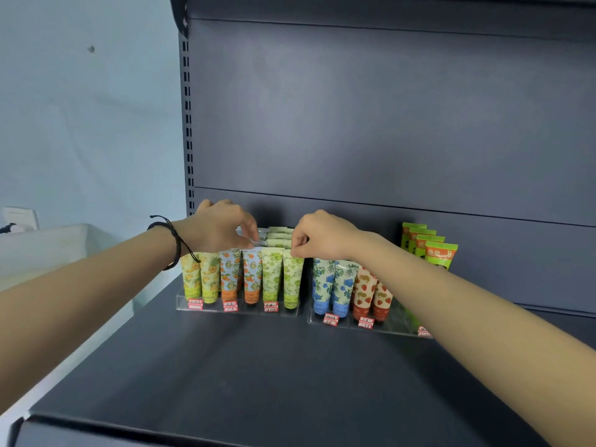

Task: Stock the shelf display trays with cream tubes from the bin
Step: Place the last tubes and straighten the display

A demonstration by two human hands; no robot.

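A dark grey metal shelf fills the lower frame, backed by a dark grey panel with a slotted upright along its left edge. A pale wall takes up the upper left, and a white bin sits at the left edge, beside the shelf.

Two clear display trays stand side by side at the back of the shelf. The front row of the left tray shows two yellow-print tubes, two orange-print tubes and two lime-print tubes, with more rows behind them. The right tray shows two blue-print tubes, two strawberry-print tubes and, at its right end, a file of four bright green tubes. Six stacked pairs of red-and-white price labels line the tray fronts, three pairs to each tray.

Every tube stands with its long axis upright, leaning slightly back, cap down in the tray and flat crimped end up.

The hands are apart, both over the left tray. The left hand, a black braided bracelet on its wrist, pinches the crimped top of one of the orange-print tubes behind the front row. The right hand pinches the crimp of the rightmost front one of the lime-print tubes between thumb and forefinger.
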